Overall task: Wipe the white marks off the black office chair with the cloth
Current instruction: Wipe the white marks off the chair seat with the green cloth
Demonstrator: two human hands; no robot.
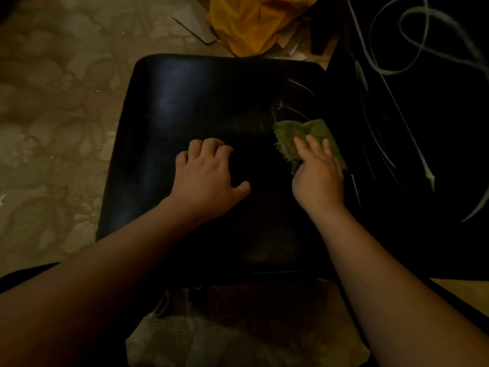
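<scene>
The black office chair seat fills the middle of the view, its backrest lying to the right. My right hand presses a green cloth flat on the seat's right side, fingers spread over it. Thin white marks curve on the seat just beyond the cloth. Long white lines and loops run over the backrest. My left hand rests on the seat's middle with fingers curled, holding nothing.
Patterned beige carpet lies to the left. A crumpled yellow bag and cardboard scraps lie beyond the seat's far edge. A pale crumpled sheet lies on the floor below the seat's near edge.
</scene>
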